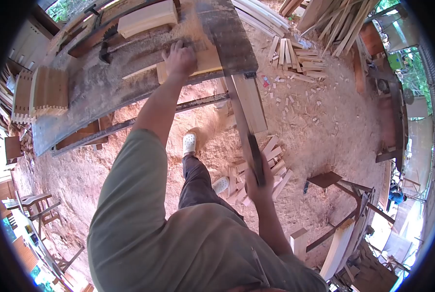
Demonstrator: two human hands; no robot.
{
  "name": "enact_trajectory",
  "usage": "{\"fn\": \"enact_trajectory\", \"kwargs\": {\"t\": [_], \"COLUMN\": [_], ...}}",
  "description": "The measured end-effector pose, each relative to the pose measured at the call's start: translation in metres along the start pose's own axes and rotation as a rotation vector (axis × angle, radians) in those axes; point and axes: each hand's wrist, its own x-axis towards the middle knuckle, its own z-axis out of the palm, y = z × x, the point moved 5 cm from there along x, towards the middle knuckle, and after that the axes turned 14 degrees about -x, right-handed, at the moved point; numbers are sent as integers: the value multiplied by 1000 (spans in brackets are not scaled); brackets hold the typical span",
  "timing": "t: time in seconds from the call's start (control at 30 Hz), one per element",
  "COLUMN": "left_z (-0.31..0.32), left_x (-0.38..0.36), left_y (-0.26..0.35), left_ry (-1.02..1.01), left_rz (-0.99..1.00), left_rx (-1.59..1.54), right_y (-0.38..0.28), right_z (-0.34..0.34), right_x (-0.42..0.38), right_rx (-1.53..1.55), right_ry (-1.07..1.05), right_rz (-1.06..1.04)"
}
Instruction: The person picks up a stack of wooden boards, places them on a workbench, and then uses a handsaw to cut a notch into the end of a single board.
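My left hand presses down on a light wooden board near the front edge of the workbench, fingers spread over its top. The board's end lies by the bench's right corner. A long handsaw runs from that corner back toward my body, its blade blurred and crossing beside the board's end in this view. Its dark handle is wrapped by my right hand, which is low and right of the bench. A thin wooden strip lies left of the board.
On the bench are a stack of notched boards, a hammer and a thick wooden block. Offcuts are piled on the sawdust-covered floor near my feet. More wood pieces lie beyond the bench. A metal-framed stand is at right.
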Motion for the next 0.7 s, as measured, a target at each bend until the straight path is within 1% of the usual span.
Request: {"fn": "enact_trajectory", "kwargs": {"t": [0.03, 0.07, 0.1, 0.17, 0.2, 0.23, 0.27, 0.33, 0.43, 0.47, 0.5, 0.53, 0.6, 0.63, 0.7], "left_z": [-1, -2, -3, 0, 2, 5, 6, 3, 6, 3, 4, 5, 5, 4, 0], "left_x": [-2, -5, -3, 0, -1, -2, -5, 6, 3, 8, 3, 3, 2, 0, 0], "left_y": [2, 4, 5, 3, 0, -3, -5, -3, -5, -3, -4, -4, -5, -3, 0], "left_ry": [-7, -26, -37, -9, 6, 7, 41, 91, 60, 49, 16, 5, 41, 33, 1], "left_rz": [-6, -1, 6, -5, -13, -16, -8, 26, 20, 19, 10, 25, 16, 28, -10], "left_rx": [1, 14, 29, 16, -2, -2, -24, -47, -53, -33, -7, -1, -22, -16, -5], "right_y": [7, 4, -4, 10, 23, -23, -36, -62, -34, -29, -16, -12, -11, -16, -21], "right_z": [-11, -22, -31, -13, 10, 20, 38, 45, 42, 35, 24, 8, -21, -33, -40], "right_x": [-29, -39, -42, -17, 27, 80, 123, 162, 133, 110, 67, 32, -30, -41, -49], "right_rx": [-41, -45, -21, 61, 115, 34, 39, 110, 69, 93, 117, 4, -10, 0, -2], "right_ry": [23, 14, -38, -20, 46, -77, 3, -45, 18, 17, 7, 67, -64, -56, -110], "right_rz": [-57, -55, 5, 17, -25, 73, -105, -134, -133, -94, -33, -105, 48, 57, 104]}}
